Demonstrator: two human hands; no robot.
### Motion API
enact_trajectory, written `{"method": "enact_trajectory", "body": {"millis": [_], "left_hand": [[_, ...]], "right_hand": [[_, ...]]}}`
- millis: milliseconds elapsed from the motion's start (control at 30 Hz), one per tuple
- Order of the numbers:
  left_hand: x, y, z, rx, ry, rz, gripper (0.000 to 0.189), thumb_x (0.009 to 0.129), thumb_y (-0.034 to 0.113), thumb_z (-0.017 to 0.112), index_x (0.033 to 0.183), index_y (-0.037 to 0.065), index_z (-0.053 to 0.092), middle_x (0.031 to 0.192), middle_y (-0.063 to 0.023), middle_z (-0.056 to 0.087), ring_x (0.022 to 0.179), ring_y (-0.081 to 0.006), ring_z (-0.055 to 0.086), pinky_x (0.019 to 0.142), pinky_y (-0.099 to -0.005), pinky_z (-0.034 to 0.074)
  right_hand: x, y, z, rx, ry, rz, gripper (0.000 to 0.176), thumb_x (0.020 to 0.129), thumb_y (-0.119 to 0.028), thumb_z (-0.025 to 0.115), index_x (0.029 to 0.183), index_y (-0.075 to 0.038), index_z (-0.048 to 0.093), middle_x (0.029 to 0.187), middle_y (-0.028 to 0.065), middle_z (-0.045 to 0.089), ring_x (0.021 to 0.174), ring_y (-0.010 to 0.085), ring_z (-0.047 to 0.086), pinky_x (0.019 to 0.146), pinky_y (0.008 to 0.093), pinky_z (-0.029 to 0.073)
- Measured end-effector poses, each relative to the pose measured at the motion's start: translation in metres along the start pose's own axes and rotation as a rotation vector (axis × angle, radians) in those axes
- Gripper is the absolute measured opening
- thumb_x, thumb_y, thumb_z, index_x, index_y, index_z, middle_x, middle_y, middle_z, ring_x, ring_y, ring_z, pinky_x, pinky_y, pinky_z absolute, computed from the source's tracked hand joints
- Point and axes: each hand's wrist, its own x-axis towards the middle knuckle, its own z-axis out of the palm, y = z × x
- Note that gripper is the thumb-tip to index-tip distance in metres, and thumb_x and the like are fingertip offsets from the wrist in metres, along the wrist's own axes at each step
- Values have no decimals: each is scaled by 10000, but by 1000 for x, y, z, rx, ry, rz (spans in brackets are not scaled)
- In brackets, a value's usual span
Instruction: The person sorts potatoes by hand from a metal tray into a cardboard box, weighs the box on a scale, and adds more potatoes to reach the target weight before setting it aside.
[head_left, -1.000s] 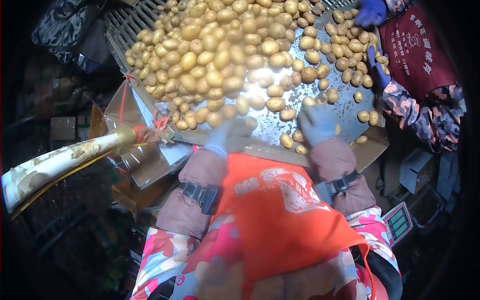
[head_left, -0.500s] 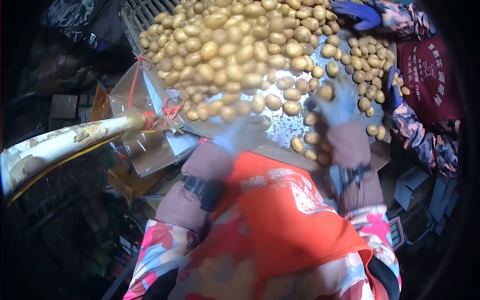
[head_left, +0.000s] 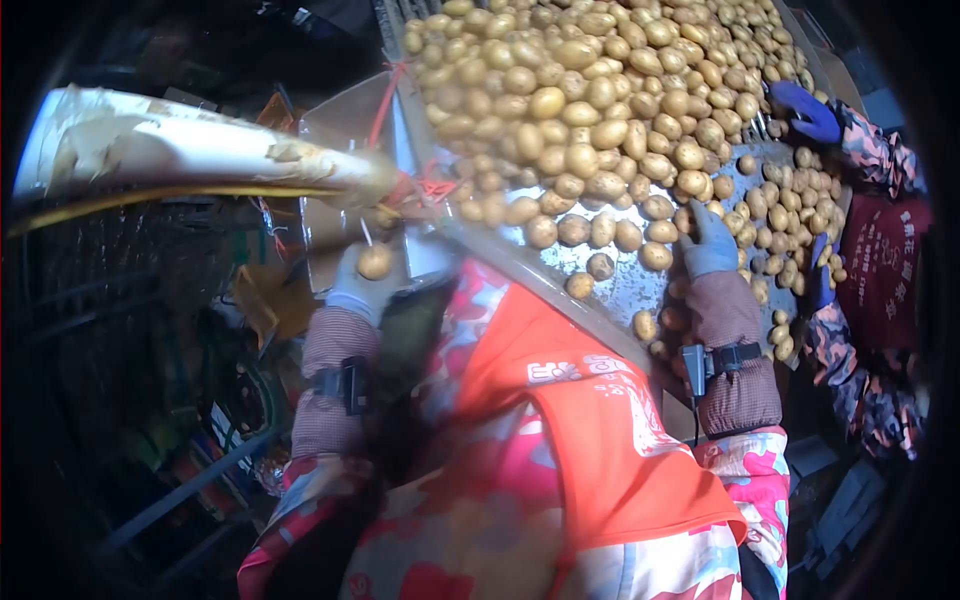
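My left hand [head_left: 362, 288], in a pale glove, is off the table's left edge beside an open cardboard box [head_left: 325, 245]. A round potato [head_left: 374, 262] sits in its fingers. My right hand [head_left: 712, 246], gloved in light blue, is over the metal table [head_left: 635, 285], with finger and thumb apart at the edge of the potatoes [head_left: 610, 100]. A potato [head_left: 684, 219] lies against its fingertips, and I see nothing held in the palm. Several loose potatoes are scattered on the metal between my hands.
A white pipe [head_left: 220, 150] with peeling wrap and a yellow cable juts in from the left. Red string [head_left: 432, 188] is tied at the table's corner. Across on the right, another person's purple-gloved hand [head_left: 805, 112] reaches toward the potatoes. More boxes stand below.
My left hand has moved left from the table's edge to the box, with a potato in it. My right hand remains among the potatoes; its earlier potato is gone from it. The view has shifted.
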Motion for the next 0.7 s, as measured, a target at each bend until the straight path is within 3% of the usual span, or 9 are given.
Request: {"method": "enact_trajectory", "body": {"millis": [100, 200, 300, 333, 367, 500, 600, 667, 700], "left_hand": [[7, 6, -17, -446, 211, -107, 268, 936, 193, 611, 1152, 36, 628, 1123, -124, 656, 989, -269, 664, 748, -355, 563], [-15, -4, 85, -217, -113, -233, 283, 934, 216, 632, 1176, 70, 626, 1110, -99, 655, 962, -232, 653, 755, -309, 547], [-25, -33, 159, 154, -518, -19, 302, 931, 238, 653, 1200, 104, 624, 1098, -74, 655, 935, -194, 642, 762, -263, 531], [-24, -40, 173, 129, -504, -42, 309, 931, 245, 660, 1209, 115, 623, 1093, -66, 655, 926, -181, 639, 764, -247, 526], [-34, -12, 175, -129, -286, -322, 248, 916, 160, 667, 1157, 109, 635, 1035, -55, 665, 890, -177, 644, 736, -270, 544], [-4, 33, 35, -594, 109, -78, 262, 937, 197, 634, 1177, 91, 631, 1037, -67, 679, 875, -181, 655, 716, -274, 546], [23, 90, -106, -689, 362, 181, 281, 953, 224, 610, 1192, 78, 628, 1039, -76, 690, 865, -183, 663, 702, -277, 548], [54, 125, -160, -584, 378, 202, 298, 963, 242, 594, 1203, 69, 626, 1040, -82, 697, 857, -185, 668, 692, -278, 549], [69, 132, -157, -511, 351, 151, 306, 968, 251, 586, 1208, 65, 625, 1041, -85, 700, 854, -186, 671, 688, -279, 550]], "right_hand": [[-25, -42, -17, 582, 76, 230, 619, 864, -165, 768, 1427, -70, 531, 1250, 138, 648, 1112, 253, 639, 960, 369, 518], [-60, -95, -8, 413, -143, -35, 594, 933, -219, 713, 1455, -36, 498, 1324, 145, 615, 1204, 235, 587, 1003, 355, 493], [-80, -157, 6, 31, -411, -619, 612, 953, -264, 667, 1470, -8, 465, 1236, 175, 636, 1134, 288, 623, 985, 371, 496], [-85, -169, 3, 45, -428, -617, 616, 959, -273, 646, 1471, 8, 453, 1159, 185, 641, 1055, 316, 635, 947, 385, 502], [-83, -152, 16, 83, -397, -695, 581, 973, -237, 625, 1469, 12, 453, 1137, 177, 646, 1009, 297, 639, 910, 394, 508], [-94, -145, -1, 94, -391, -368, 487, 1023, -226, 552, 1414, 61, 501, 1319, 208, 603, 1208, 309, 585, 1036, 402, 460], [-105, -139, -16, 469, -427, -94, 450, 1017, -206, 559, 1386, 49, 534, 1381, 230, 583, 1289, 335, 558, 1091, 421, 429], [-103, -88, 0, 323, -171, -440, 444, 960, -155, 607, 1367, 16, 557, 1371, 238, 581, 1296, 377, 542, 1105, 457, 413], [-99, -50, 2, -95, 19, -793, 455, 923, -129, 633, 1355, 1, 569, 1360, 241, 582, 1292, 401, 536, 1109, 477, 407]]}}
